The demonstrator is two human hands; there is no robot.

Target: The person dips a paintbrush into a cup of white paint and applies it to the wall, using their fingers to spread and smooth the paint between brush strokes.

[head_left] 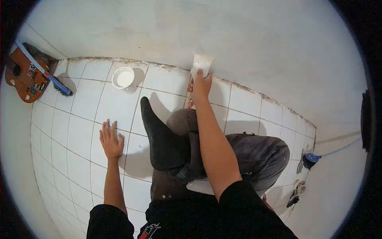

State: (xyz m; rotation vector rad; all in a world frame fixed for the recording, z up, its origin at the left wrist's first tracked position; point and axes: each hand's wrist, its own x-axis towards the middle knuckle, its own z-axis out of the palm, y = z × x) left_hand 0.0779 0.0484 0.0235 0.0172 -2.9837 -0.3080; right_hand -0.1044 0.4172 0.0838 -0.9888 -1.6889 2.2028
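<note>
My right hand (202, 84) is closed around a wide paintbrush (202, 63), its white end pressed against the low part of the pale wall (246, 36), just above the floor edge. The brush's handle is mostly hidden in my fingers. My left hand (112, 140) holds nothing and lies on the white tiled floor (81, 133) with its fingers spread. Between that hand and the wall stands a small white tub (123, 78) with white contents, apart from both hands.
My bent leg and black-socked foot (164, 139) lie between my arms. At far left, a guitar (24, 75) leans by the corner with a blue broom (59, 85) across it. Another blue broom (311, 159) stands at the right wall near a small dark-and-white bundle (296, 192).
</note>
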